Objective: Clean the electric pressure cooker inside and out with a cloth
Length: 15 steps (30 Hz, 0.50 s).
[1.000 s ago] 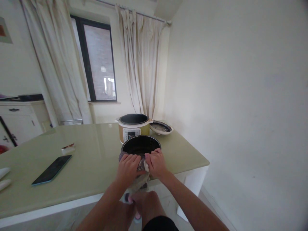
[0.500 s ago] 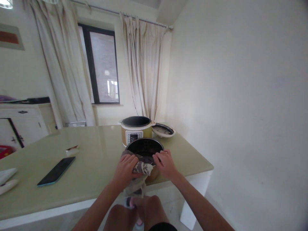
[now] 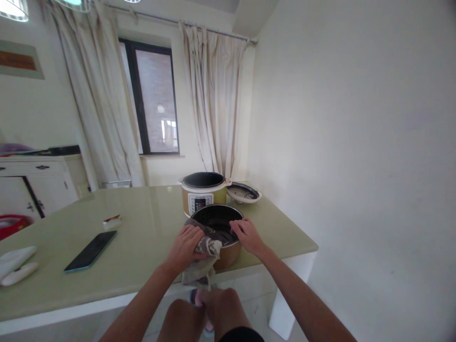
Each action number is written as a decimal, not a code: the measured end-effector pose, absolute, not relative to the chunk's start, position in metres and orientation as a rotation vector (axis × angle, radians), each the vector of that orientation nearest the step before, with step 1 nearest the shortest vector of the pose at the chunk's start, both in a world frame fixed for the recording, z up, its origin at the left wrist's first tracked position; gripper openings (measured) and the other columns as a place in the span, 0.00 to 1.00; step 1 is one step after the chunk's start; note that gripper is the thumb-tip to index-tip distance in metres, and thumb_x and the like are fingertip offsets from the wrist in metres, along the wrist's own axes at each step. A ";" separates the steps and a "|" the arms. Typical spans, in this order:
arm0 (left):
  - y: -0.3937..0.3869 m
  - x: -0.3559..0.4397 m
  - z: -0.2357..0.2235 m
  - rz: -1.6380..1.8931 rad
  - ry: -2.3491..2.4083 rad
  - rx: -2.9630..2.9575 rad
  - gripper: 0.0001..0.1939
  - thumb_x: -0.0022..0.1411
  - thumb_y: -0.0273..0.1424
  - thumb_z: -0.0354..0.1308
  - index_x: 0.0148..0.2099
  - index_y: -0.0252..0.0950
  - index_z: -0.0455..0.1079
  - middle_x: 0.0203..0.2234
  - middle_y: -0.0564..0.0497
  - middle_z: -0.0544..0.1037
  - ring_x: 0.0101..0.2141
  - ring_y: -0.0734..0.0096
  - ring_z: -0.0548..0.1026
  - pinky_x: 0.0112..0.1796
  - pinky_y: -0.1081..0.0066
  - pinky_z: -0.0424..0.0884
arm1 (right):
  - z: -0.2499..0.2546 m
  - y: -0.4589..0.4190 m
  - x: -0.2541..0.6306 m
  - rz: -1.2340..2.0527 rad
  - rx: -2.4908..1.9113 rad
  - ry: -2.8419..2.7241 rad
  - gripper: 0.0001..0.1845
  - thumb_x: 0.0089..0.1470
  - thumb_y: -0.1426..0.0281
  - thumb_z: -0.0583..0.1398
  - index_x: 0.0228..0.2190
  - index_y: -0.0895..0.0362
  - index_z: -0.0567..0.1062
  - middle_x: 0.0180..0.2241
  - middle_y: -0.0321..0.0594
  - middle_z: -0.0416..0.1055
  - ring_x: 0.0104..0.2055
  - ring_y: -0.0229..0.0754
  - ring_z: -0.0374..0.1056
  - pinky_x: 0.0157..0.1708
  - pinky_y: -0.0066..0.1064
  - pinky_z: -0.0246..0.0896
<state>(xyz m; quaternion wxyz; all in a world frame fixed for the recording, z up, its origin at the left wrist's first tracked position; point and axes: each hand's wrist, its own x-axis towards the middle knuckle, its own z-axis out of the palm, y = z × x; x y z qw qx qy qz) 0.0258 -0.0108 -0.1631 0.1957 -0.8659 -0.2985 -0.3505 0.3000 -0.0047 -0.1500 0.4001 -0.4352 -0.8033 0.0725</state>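
In the head view, the pot (image 3: 224, 230) sits at the near edge of the worktop (image 3: 142, 209). It looks hard, smooth and a bit heavy, so its rim seems best to hold. The left hand (image 3: 185, 244) has fingers bunched on a soft cloth (image 3: 201, 270) over the rim; the right hand (image 3: 247, 235) pinches the bare rim. The cooker (image 3: 218, 197) blocks the far side, its lid (image 3: 245, 192) beside it.

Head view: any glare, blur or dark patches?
In the head view, the white lamp at top left is washed out; the dark-framed glass window shows pale reflections; the glossy pale-green tabletop has a faint sheen; the round, black-lined pot is dim inside; lettering on the gold-and-white round cooker is too soft to read.
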 end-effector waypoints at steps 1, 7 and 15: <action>-0.015 0.034 -0.165 -0.992 -0.869 -2.373 0.17 0.67 0.48 0.62 0.36 0.40 0.68 0.30 0.50 0.76 0.34 0.59 0.73 0.40 0.61 0.66 | -0.151 -0.012 0.291 0.133 -1.128 -2.034 0.35 0.74 0.50 0.43 0.24 0.54 0.72 0.24 0.36 0.75 0.30 0.40 0.69 0.43 0.36 0.52; -0.043 0.075 -0.187 -1.065 -0.956 -2.145 0.16 0.70 0.47 0.56 0.40 0.39 0.70 0.31 0.46 0.77 0.34 0.58 0.74 0.40 0.57 0.66 | -0.163 -0.040 0.252 -0.074 -1.116 -1.950 0.25 0.73 0.54 0.48 0.32 0.54 0.73 0.25 0.36 0.75 0.30 0.40 0.69 0.45 0.37 0.50; 0.000 -0.001 -0.182 -1.125 -0.583 -2.341 0.21 0.70 0.47 0.50 0.52 0.37 0.71 0.43 0.40 0.80 0.47 0.52 0.76 0.51 0.51 0.71 | -0.146 0.008 0.306 0.151 -1.037 -2.113 0.32 0.72 0.48 0.48 0.22 0.53 0.68 0.19 0.32 0.68 0.24 0.38 0.60 0.40 0.36 0.55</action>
